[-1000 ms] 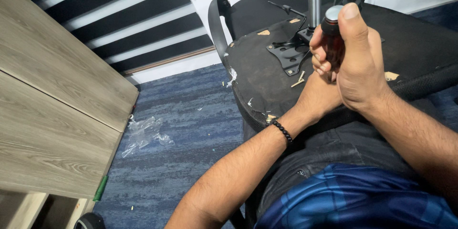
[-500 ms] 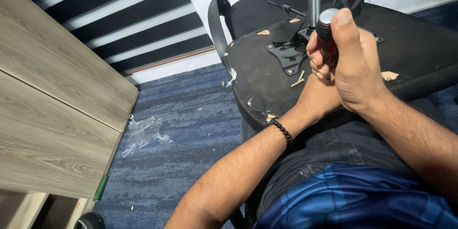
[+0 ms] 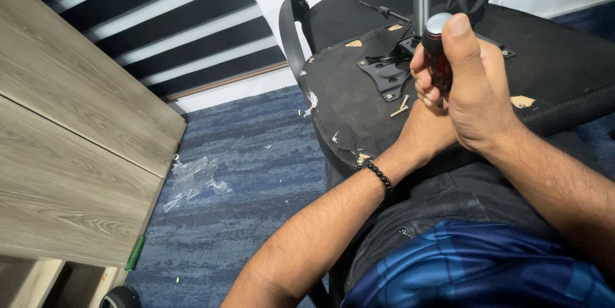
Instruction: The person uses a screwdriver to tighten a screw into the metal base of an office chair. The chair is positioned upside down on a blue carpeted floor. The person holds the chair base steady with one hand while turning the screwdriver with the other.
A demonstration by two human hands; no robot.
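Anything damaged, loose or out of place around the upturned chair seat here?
Yes. The seat underside is scuffed, its front edge torn with pale chips. Loose screws lie beside the black mounting plate. A crumpled clear plastic bag and small bits litter the blue carpet. Both hands grip a red-handled screwdriver.

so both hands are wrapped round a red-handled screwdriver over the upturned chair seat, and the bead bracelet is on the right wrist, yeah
Not quite: the black bead bracelet sits on the left wrist, as the head view shows. The rest holds: the left hand and the right hand grip the red-handled screwdriver over the upturned chair seat.
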